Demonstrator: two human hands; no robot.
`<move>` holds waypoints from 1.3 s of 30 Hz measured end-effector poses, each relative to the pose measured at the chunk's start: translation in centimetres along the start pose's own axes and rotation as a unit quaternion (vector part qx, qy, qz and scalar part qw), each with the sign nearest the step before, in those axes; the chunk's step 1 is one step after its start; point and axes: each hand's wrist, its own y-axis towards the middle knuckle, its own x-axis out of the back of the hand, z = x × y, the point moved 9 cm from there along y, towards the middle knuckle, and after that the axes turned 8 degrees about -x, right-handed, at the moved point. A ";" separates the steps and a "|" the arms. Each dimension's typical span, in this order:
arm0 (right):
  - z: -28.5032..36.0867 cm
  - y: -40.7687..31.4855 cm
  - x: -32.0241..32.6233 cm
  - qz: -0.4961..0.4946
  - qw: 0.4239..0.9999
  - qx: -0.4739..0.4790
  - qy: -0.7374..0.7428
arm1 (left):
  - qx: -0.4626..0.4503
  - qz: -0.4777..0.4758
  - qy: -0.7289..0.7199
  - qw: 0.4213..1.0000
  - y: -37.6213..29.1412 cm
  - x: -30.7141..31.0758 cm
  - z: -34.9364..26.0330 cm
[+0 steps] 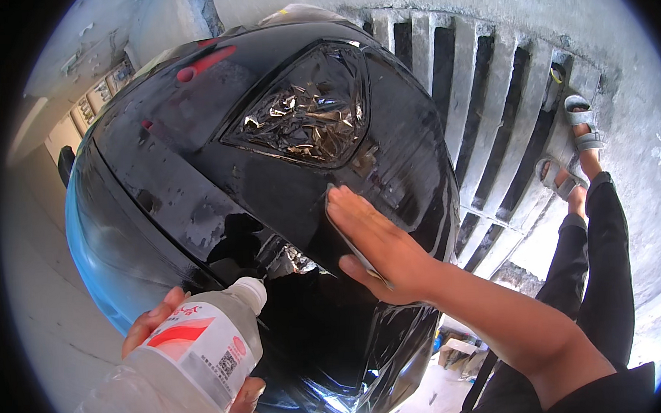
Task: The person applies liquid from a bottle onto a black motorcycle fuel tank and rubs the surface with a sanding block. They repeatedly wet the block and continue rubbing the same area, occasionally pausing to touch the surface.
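My left hand (152,321) is wrapped around a clear plastic bottle (241,318) with a printed label. The bottle is tilted, its white cap end (252,293) pointing at a black car body panel (284,186). Fingers together, my right hand (383,243) lies flat against that panel below the window. Between its palm and the panel is a thin grey sheet (361,256), probably sandpaper, with only its edge showing. Wet, glossy and dull grey patches mark the paint. Crumpled dark plastic film (314,106) covers the window.
Light blue sheeting (89,258) wraps the car's left side. Glossy black film (340,391) hangs at the near end. A slatted concrete floor grate (489,125) lies to the right, where sandalled feet (567,177) stand. A cardboard box (458,350) sits low beside the car.
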 end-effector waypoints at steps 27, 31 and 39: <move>4.3 1.9 1.2 -0.052 0.991 0.122 0.005 | -0.032 0.065 -0.053 0.996 0.5 0.3 0.3; 5.0 1.6 1.2 -0.045 0.992 0.121 0.008 | 0.004 -0.041 -0.069 0.997 -0.5 -0.2 -0.3; 4.7 0.5 0.5 -0.034 0.994 0.101 0.001 | 0.081 0.053 -0.083 0.992 1.5 -0.8 -1.7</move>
